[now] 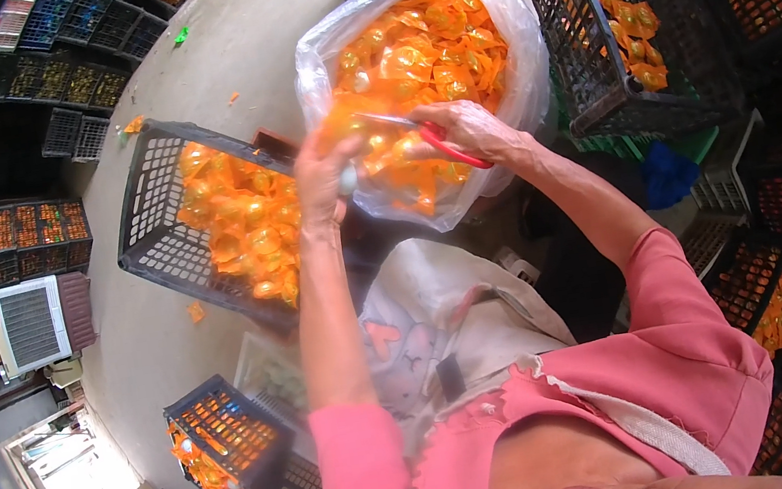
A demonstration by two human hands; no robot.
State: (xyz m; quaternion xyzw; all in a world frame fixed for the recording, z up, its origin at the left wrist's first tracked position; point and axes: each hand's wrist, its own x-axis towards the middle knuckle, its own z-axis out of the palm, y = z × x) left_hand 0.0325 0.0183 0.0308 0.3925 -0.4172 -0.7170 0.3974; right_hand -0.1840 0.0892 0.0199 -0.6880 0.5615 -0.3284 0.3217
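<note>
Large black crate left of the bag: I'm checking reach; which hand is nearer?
Left: left hand is just right of the crate; right hand is farther, over the bag.

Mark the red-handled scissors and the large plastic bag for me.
Red-handled scissors (445, 147): head view, on the red handle.
Large plastic bag (316, 73): head view, on its left rim.

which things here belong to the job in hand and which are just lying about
In the job, it seems:
- scissors, in the right hand
- blurred orange packet, in the left hand
- plastic bag of packets
- black crate of packets, left of the bag

Apparently just lying about:
- green scrap on the floor
- blue cloth, right
</note>
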